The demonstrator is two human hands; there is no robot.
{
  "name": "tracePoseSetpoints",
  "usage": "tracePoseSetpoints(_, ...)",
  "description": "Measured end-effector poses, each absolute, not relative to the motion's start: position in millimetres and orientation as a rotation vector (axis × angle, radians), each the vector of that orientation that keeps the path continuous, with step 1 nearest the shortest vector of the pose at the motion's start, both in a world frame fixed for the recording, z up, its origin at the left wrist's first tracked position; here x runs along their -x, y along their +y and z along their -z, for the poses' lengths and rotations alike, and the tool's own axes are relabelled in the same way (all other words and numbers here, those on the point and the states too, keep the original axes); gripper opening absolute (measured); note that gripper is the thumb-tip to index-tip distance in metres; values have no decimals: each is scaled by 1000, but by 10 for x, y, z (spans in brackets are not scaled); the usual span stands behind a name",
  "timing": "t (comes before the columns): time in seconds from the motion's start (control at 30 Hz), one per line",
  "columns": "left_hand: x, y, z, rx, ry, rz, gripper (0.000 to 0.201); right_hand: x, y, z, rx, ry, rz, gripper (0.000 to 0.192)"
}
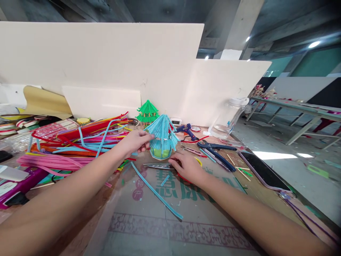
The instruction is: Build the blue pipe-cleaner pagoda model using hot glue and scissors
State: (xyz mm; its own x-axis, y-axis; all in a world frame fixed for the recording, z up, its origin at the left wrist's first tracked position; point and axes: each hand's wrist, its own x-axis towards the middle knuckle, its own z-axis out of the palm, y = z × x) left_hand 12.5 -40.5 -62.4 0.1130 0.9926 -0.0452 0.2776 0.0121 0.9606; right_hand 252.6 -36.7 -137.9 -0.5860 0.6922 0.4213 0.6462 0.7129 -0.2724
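White foam boards [106, 60] stand as a backdrop behind a cluttered bench [202, 224] covered with printed cardboard. At far left a purple case [16, 185] lies near the bench edge, and beside it a wide heap of pipe cleaners [80, 142] in pink, red, orange and blue spreads most of the left half, their lengths running roughly left to right. The left hand [133, 142] reaches over that heap, its grip pinched together on the lower fringe of the blue pipe-cleaner roof [162, 133]. That roof is a cone standing upright, tip pointing up, long axis vertical, seated on a yellow-green base [160, 153] near the bench middle. A green model tower [147, 112] stands just behind it, against the boards. One loose blue pipe cleaner [157, 193] lies diagonally on the cardboard, from near the base toward the lower right. The right hand [186, 166] rests flat beside the base, fingers loosely curled over a knife blade [157, 165]; whether it clamps the handle I cannot tell. Further right lie a blue glue gun [188, 131], blue pliers [215, 151], a tipped clear jar [229, 117] and a phone [262, 170] close to the right bench edge. Open cardboard lies nearest the person, between the forearms.
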Motion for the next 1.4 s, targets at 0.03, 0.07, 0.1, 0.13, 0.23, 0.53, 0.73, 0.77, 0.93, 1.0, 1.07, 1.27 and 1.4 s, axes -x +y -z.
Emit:
tracePoseSetpoints(0.03,-123,-418,643,-1442,1322,-952,33,-2526,-366,1378,1018,-2419,-120,23)
tracePoseSetpoints(0.07,-118,-432,663,-1443,1311,-948,32,-2526,-367,1377,1017,-2423,-116,23)
tracePoseSetpoints(0.1,-111,-445,685,-1443,1302,-938,32,-2525,-368,1376,1016,-2425,-109,23)
tracePoseSetpoints(0.13,-102,-457,706,-1443,1296,-926,31,-2525,-370,1376,1015,-2427,-102,23)
tracePoseSetpoints(0.23,-74,-488,753,-1444,1295,-908,33,-2522,-376,1373,1000,-2440,-86,24)
tracePoseSetpoints(0.53,-143,-518,660,-1315,1219,-975,37,-2527,-360,1376,983,-2455,-88,24)
tracePoseSetpoints(0.73,-151,-477,558,-1337,1268,-897,43,-2526,-351,1390,961,-2468,-83,25)
tracePoseSetpoints(0.77,-148,-473,541,-1344,1268,-863,44,-2524,-353,1387,958,-2469,-88,24)
tracePoseSetpoints(0.93,-161,-456,535,-1346,1248,-868,45,-2521,-355,1381,955,-2465,-96,25)
tracePoseSetpoints(1.0,-185,-451,578,-1326,1239,-927,44,-2523,-353,1383,961,-2464,-91,25)
tracePoseSetpoints(1.07,-209,-449,627,-1314,1230,-954,42,-2524,-353,1384,963,-2464,-88,24)
tracePoseSetpoints(1.27,-189,-473,681,-1384,1268,-923,36,-2521,-354,1381,957,-2470,-84,23)
tracePoseSetpoints(1.4,-136,-532,683,-1410,1280,-870,37,-2521,-356,1386,959,-2473,-64,24)
